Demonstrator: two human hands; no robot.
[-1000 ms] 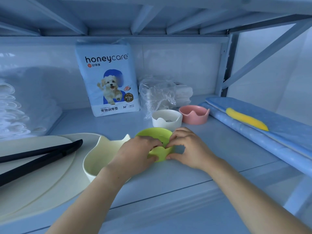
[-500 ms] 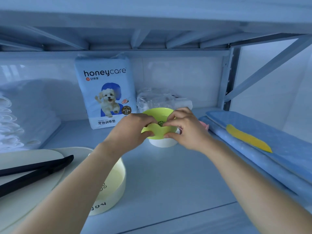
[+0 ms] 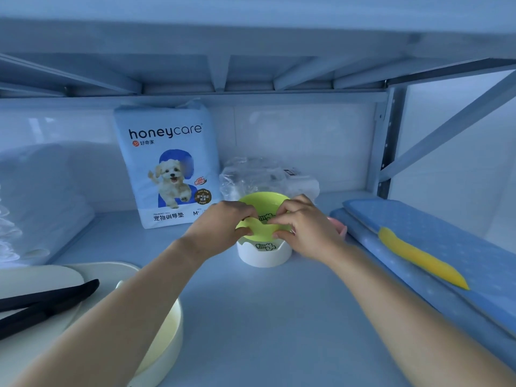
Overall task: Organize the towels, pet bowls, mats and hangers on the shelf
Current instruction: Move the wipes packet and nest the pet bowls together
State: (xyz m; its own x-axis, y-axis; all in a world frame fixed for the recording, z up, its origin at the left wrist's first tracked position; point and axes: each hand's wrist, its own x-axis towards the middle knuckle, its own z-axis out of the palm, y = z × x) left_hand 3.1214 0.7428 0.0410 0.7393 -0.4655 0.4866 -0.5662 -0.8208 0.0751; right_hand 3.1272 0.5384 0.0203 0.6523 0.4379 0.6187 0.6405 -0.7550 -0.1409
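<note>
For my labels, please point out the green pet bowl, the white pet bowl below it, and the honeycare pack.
green pet bowl (image 3: pixel 264 201): head view, inner far wall.
white pet bowl (image 3: pixel 264 258): head view, front wall.
honeycare training pad pack (image 3: pixel 170 174): head view, dog picture on its front.

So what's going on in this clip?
A person is sorting pet bowls on a shelf. The left hand and right hand both pinch the near rim of a green bowl, held directly over a white bowl as if to stack them; whether it is seated yet is unclear. A pink bowl peeks out beside the right hand, and a cream bowl sits at the near left.
</note>
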